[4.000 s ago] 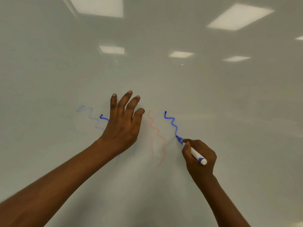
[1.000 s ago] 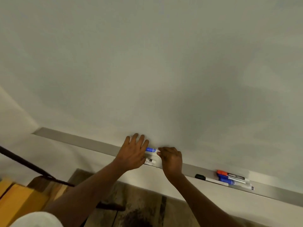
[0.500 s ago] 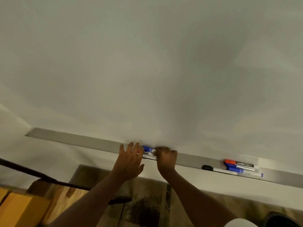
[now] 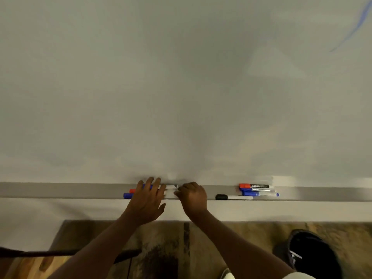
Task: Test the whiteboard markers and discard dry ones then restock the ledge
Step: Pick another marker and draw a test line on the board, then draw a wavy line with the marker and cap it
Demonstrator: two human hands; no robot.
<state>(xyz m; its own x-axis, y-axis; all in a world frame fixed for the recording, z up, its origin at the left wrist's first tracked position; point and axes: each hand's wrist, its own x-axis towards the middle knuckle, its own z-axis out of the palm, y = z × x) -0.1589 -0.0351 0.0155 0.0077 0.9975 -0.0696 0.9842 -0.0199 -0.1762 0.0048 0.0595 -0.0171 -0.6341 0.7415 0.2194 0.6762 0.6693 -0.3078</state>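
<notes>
Left hand: the left hand [image 4: 148, 200] lies flat, fingers straight, over a cluster of white-barrelled whiteboard markers [image 4: 170, 191] at low centre of the frame; a blue cap [image 4: 127, 195] and a red cap [image 4: 132, 190] poke out on its left.
Right hand: the right hand [image 4: 192, 195] is curled at the cluster's right end; pinching or merely touching, I cannot tell.
Ledge: the long grey metal ledge [image 4: 60, 190] carries the cluster, with a second marker group [image 4: 259, 193] well apart at the right.
Handling: light, stiff, smooth plastic tubes that probably roll; I'd pinch one mid-barrel.

glossy smooth whiteboard [image 4: 181, 87], matt grey metal-looking ledge [image 4: 60, 189], worn wood-grain floor [image 4: 241, 242], plastic-looking markers [image 4: 258, 193]
</notes>
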